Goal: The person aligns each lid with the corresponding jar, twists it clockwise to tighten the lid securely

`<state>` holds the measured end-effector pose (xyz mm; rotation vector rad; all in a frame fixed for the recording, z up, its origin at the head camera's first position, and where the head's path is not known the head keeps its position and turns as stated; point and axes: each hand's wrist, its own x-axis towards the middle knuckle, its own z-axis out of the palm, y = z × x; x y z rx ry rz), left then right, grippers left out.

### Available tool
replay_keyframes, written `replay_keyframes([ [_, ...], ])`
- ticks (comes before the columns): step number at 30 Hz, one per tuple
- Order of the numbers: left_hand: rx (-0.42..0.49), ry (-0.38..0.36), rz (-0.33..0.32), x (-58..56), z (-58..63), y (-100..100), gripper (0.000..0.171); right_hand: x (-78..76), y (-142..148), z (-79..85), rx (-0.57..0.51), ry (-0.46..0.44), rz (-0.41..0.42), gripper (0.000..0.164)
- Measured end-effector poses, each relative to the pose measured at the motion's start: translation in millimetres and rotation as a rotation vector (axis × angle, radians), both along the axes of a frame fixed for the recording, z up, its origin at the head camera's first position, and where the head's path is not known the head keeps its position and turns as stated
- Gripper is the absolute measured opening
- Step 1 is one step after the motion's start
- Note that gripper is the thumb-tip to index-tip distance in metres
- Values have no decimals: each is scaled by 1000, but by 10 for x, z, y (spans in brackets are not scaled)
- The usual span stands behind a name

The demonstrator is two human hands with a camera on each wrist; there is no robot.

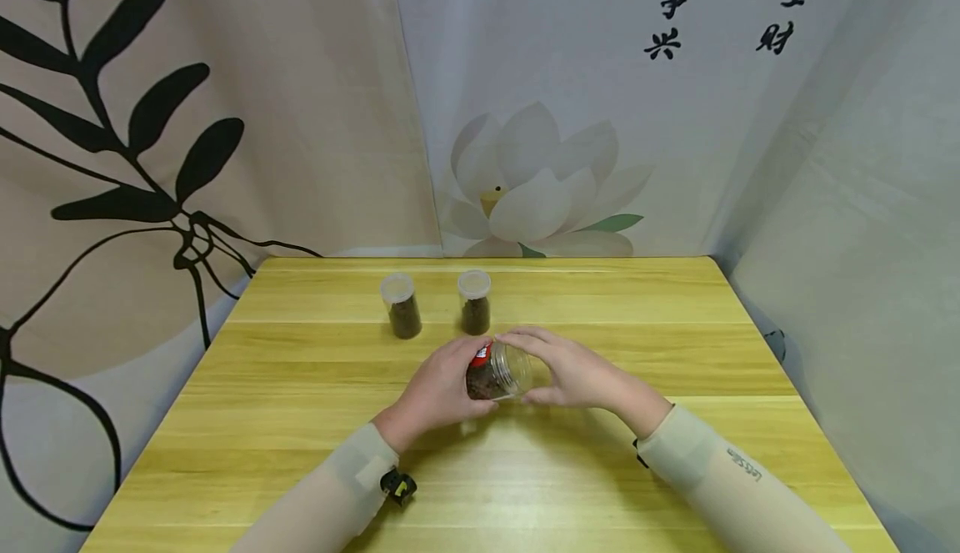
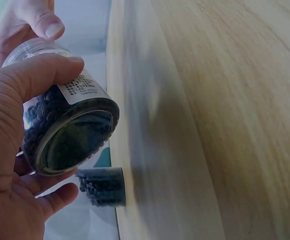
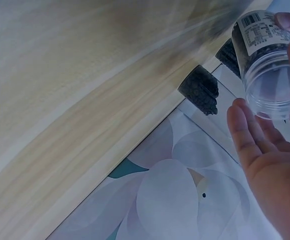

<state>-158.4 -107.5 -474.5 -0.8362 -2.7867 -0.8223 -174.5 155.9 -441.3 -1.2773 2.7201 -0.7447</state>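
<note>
A clear jar (image 1: 491, 378) of dark grains, with a red patch and a white printed label (image 3: 262, 34), is tipped on its side above the table. My left hand (image 1: 438, 384) grips its body, thumb across the label in the left wrist view. Around the clear threaded end (image 3: 275, 95) is my right hand (image 1: 573, 371), its fingers (image 3: 242, 132) extended and spread, with the thumb on the near side. The jar's round base (image 2: 77, 140) faces the left wrist camera. Some of the left fingers are hidden behind the jar.
Two small clear jars with pale lids, the left one (image 1: 401, 307) and the right one (image 1: 475, 303), stand upright just beyond my hands, each partly filled with dark grains. The wooden table (image 1: 300, 419) meets a printed curtain (image 1: 337, 119) at its back edge.
</note>
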Motion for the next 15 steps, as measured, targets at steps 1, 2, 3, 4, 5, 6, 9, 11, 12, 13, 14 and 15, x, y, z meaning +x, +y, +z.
replay_keyframes([
  [1,1,-1,0,0,-1,0,96,0,-1,1,-4,-5,-1,91],
  [2,2,0,-1,1,2,2,96,0,-1,2,-7,-11,-3,91],
  [3,0,2,-2,2,4,3,96,0,-1,2,-11,-18,-4,91],
  [4,-4,5,-2,3,5,4,96,0,1,0,-14,-26,-6,90],
  [5,-6,11,-3,5,6,5,95,0,4,-2,-16,-33,-8,91],
  [6,-9,18,-4,6,5,7,95,0,6,-4,-18,-39,-9,91],
  [9,-17,32,-5,14,10,8,95,-1,14,-9,-21,-57,-12,91],
  [11,-17,34,-4,20,16,8,96,-1,16,-10,-22,-60,-11,91],
  [12,-17,33,-5,21,19,8,96,-1,16,-10,-22,-61,-10,91],
  [13,-19,29,-4,21,20,6,96,-2,15,-10,-23,-61,-11,91],
  [14,-21,29,-3,20,18,6,96,-3,14,-11,-22,-61,-11,90],
  [15,-25,28,-3,18,16,5,96,-3,13,-11,-22,-61,-11,90],
])
